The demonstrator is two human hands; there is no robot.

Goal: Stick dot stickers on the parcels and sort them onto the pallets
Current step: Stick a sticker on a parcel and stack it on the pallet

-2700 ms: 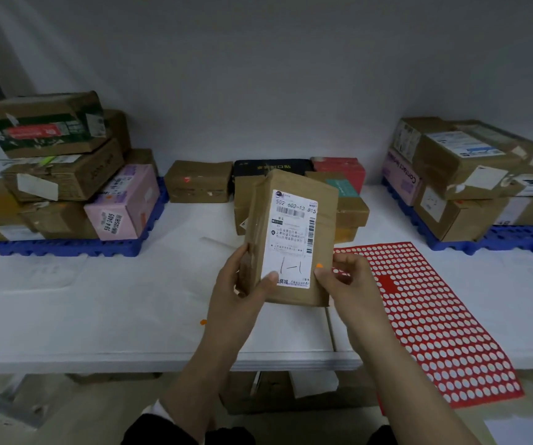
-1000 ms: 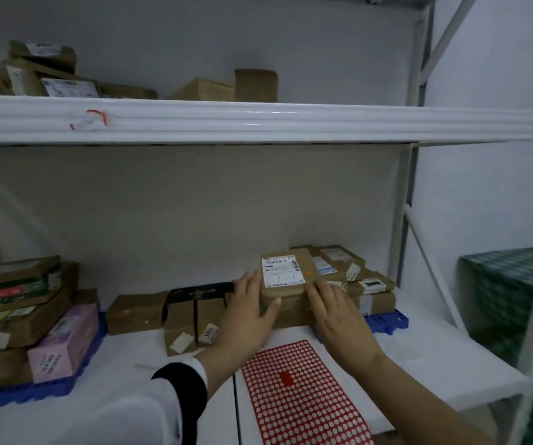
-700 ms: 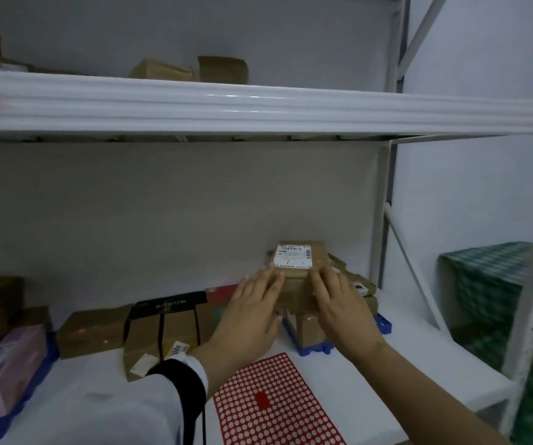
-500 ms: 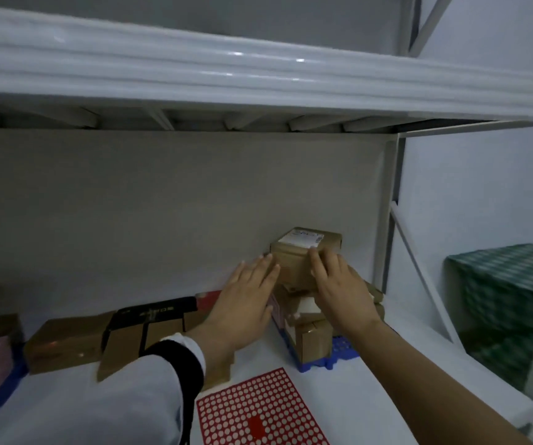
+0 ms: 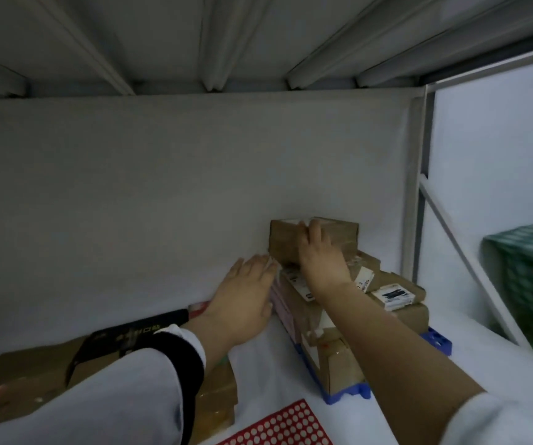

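Parcels [image 5: 18, 390] of brown card lie loose at the left of the white shelf [image 5: 489, 351], a black box [image 5: 136, 332] among them. The left hand [image 5: 242, 303] reaches forward, fingers straight and together, tips just beside the stack [image 5: 323, 319]; contact is unclear. A red sticker sheet [image 5: 284, 425] lies at the near edge. The top parcel [image 5: 342, 232] crowns that stack on the blue pallet [image 5: 345, 393], and the right hand [image 5: 319, 255] lies flat on its near face, fingers extended to its upper edge.
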